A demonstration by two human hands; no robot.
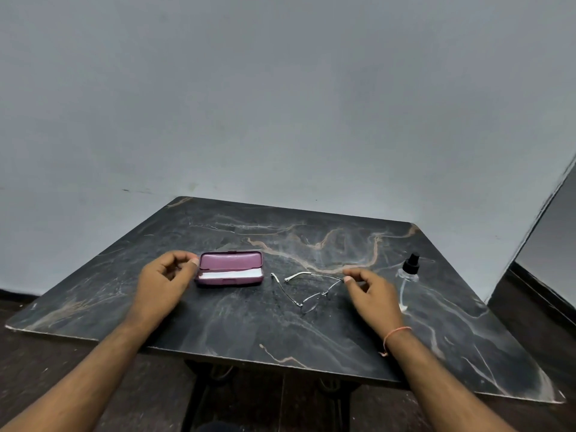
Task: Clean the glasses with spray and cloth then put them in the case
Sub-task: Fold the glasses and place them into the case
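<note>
My right hand point(372, 291) pinches the glasses point(307, 289) at a hinge on the table point(218, 322), left hand point(162, 275) loosely curled beside the open case point(230, 269); I judge a one-sided lift could twist the thin frame.

No text, label, brand or number could be read anywhere: the case point(230, 269), the spray bottle point(409, 273) and the counter point(280, 332) bore none.

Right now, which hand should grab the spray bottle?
The right hand. The spray bottle stands just beside it, while the left hand is across the table by the case.
</note>
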